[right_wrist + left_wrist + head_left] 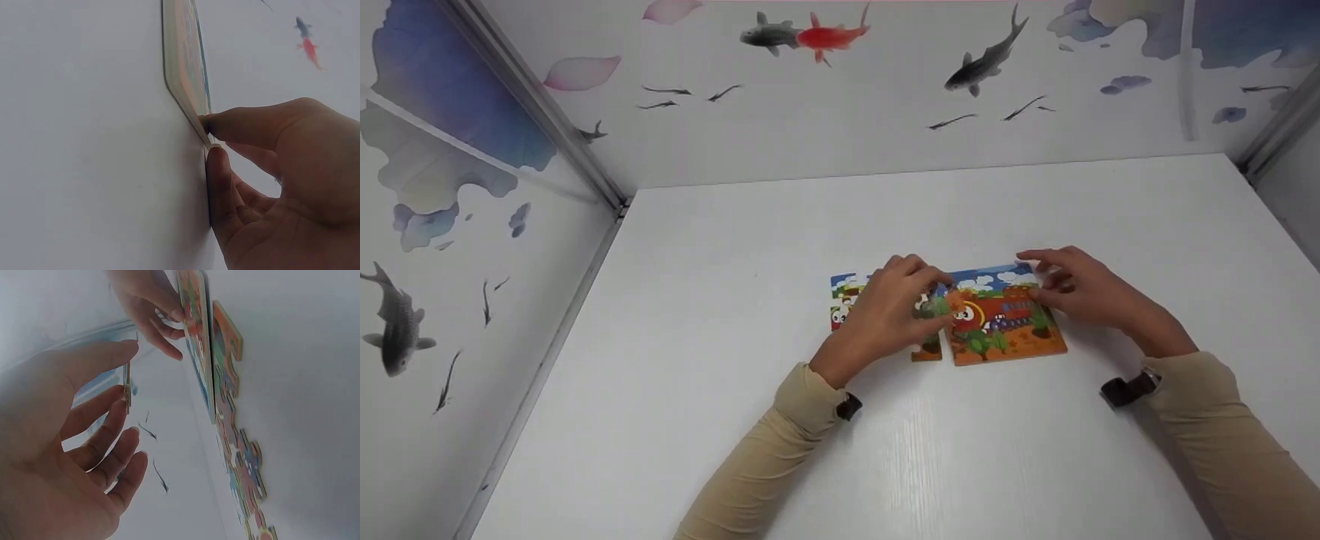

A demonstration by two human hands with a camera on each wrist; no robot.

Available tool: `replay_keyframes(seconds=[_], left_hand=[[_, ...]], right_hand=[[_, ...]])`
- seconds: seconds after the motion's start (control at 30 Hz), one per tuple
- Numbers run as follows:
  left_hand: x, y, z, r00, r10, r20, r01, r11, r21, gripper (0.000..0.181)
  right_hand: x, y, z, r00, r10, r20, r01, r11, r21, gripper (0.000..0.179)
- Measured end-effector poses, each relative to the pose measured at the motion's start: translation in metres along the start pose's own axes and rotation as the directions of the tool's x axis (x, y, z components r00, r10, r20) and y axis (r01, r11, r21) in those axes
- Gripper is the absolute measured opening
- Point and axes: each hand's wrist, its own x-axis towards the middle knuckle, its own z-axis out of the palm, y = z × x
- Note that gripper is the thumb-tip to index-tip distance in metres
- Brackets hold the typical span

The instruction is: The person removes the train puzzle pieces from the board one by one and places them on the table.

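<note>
A colourful assembled puzzle block point(1005, 322) showing a red cartoon train lies flat on the white table point(960, 465). My right hand point(1039, 277) pinches its far right edge, thumb beside the edge and a finger on top point(253, 121). My left hand point(930, 289) hovers just left of the block, over a strip of joined loose pieces point(844, 296). It pinches a small puzzle piece point(127, 391) between thumb and forefinger, lifted off the table. In the left wrist view the strip of pieces point(242, 455) runs beside the block point(194, 332). One orange piece point(926, 351) sticks out at the block's near left corner.
Walls painted with fish point(825, 34) enclose the table on the left, back and right, with metal corner posts point(532, 105). Beige sleeves and dark wrist straps point(1125, 390) show on both arms.
</note>
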Motion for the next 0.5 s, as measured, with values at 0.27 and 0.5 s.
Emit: replay_keyframes(seconds=[0.27,0.5], left_hand=[[-0.022,-0.020,-0.014,0.999,-0.007,-0.043,0.006,1.000,-0.025,0.046],[-0.039,-0.035,-0.021,0.999,-0.006,-0.033,0.005,1.000,-0.012,0.048]], right_hand=[[0.001,0.001,0.000,0.999,0.031,0.008,-0.030,0.999,-0.018,0.059],[0.000,-0.001,0.000,1.000,0.031,0.007,-0.030,0.999,-0.018,0.059]])
